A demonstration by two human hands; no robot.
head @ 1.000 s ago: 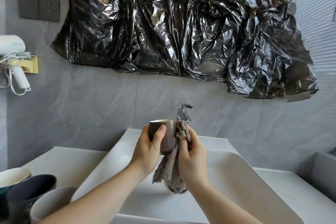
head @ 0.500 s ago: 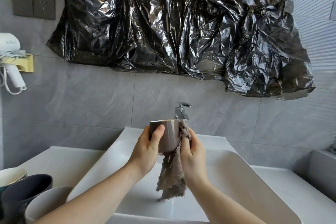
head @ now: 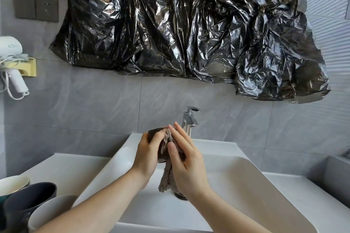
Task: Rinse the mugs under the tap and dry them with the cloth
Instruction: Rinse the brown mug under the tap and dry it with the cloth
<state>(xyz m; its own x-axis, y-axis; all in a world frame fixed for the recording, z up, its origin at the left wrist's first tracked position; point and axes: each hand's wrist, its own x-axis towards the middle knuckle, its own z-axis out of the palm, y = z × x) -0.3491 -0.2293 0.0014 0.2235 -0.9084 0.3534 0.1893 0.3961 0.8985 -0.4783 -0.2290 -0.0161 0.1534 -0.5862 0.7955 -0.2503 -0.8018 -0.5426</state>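
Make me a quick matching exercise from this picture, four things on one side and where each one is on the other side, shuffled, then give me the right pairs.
Things
1. brown mug
2. cloth
3. tap
4. hair dryer

Places
A. standing at the back rim of the sink
B. hanging in a holder on the wall at far left
C. gripped in the left hand over the basin
D. pressed against the mug by the right hand, its tail hanging down

Pairs: 1-C, 2-D, 3-A, 4-B
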